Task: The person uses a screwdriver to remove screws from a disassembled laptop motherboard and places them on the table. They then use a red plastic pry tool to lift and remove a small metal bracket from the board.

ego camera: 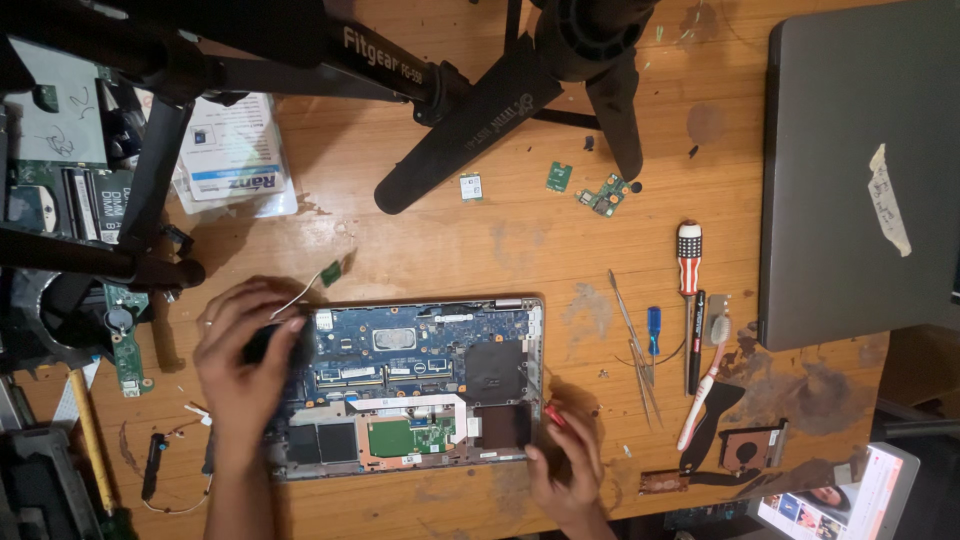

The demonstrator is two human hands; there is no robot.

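Observation:
An opened laptop base [500, 305] lies on the wooden table, its blue motherboard [400, 350] and a green board exposed. My left hand [235, 385] is curled over a black part [262, 342] at the base's left end, fingers closed round it. A thin white wire with a green tip [328, 273] runs out just above that hand. My right hand [568, 465] rests at the base's lower right corner and pinches a small red-handled tool [553, 414], whose tip is hidden.
Black tripod legs [470, 110] cross the top. A closed grey laptop [860, 170] lies at right. Screwdrivers [689, 262], tweezers [635, 345] and a toothbrush [700, 400] lie right of the base. Small green boards [603, 195], another motherboard [60, 190], a paper packet [235, 150], a fan [745, 447].

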